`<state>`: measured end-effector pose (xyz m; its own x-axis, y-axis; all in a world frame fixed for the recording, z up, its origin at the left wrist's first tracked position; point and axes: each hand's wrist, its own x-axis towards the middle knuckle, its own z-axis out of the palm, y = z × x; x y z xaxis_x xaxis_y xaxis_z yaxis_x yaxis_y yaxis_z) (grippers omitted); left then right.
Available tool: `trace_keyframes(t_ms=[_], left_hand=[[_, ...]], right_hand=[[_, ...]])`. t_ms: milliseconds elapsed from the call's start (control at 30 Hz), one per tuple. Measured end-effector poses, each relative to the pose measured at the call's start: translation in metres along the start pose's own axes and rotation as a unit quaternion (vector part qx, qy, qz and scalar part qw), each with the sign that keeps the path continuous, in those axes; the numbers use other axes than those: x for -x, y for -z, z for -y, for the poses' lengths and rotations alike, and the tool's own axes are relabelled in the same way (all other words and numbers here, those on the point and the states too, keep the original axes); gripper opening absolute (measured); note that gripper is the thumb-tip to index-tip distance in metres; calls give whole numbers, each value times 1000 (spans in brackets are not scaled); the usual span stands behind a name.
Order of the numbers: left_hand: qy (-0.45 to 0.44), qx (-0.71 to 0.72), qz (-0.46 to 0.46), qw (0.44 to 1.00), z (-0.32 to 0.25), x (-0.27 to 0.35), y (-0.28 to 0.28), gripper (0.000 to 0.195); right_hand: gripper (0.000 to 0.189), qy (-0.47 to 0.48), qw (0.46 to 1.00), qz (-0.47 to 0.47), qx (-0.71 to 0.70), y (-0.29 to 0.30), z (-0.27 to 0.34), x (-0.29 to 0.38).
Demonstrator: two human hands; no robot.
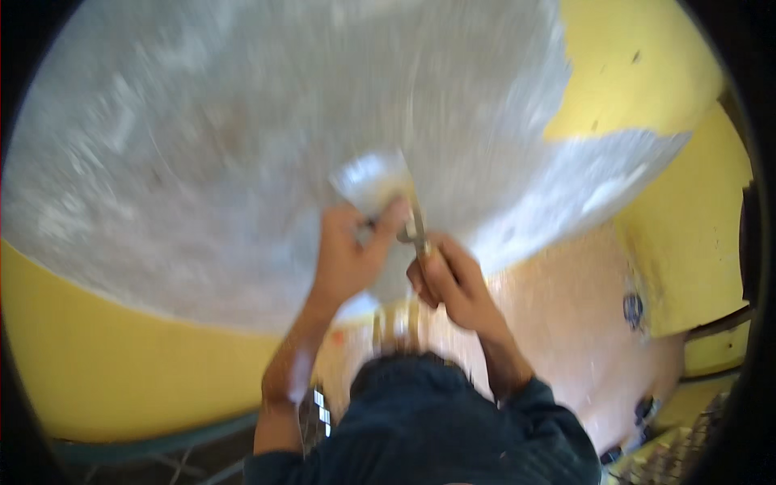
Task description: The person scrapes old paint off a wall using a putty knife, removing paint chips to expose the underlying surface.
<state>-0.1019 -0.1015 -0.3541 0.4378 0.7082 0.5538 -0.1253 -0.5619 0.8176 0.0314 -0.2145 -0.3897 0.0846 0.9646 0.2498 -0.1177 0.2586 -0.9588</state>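
Observation:
Before me a broad metal blade (pixel 371 173), apparently a wide putty knife, shines against a grey plastered wall surface (pixel 242 151). My left hand (pixel 350 257) grips its lower part, thumb and fingers pinched around it. A small dark piece shows between those fingers. My right hand (pixel 451 282) is closed around the handle of a second tool, a scraper (pixel 417 227) seen nearly edge-on. Its thin blade rises beside the right edge of the broad one. Blur hides whether the two blades touch, and what lies on them.
Yellow painted wall (pixel 636 66) borders the grey area with a ragged edge at upper right. More yellow wall (pixel 133 357) runs along the lower left. Below lies a tan floor (pixel 558 333). A small dark object (pixel 633 310) stands near the right-hand wall.

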Motion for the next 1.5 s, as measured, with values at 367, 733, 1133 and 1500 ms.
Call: trace_keyframes(t_ms=[367,733,1133,1500], left_hand=[[-443,-318,-56,836,-126,-134,33,46],[-667,-530,-107,513,-219,-309,12,30],[-708,-563,-172,391,-266,-351,8,23],[-722,-562,-167,368,-277,-356,1,18]], right_hand=[[49,396,653,-309,567,23,188,-82],[37,474,513,-424,577,16,271,-180],[38,496,644,-355,462,34,314,-188],[31,504,651,-353,444,41,332,-180]])
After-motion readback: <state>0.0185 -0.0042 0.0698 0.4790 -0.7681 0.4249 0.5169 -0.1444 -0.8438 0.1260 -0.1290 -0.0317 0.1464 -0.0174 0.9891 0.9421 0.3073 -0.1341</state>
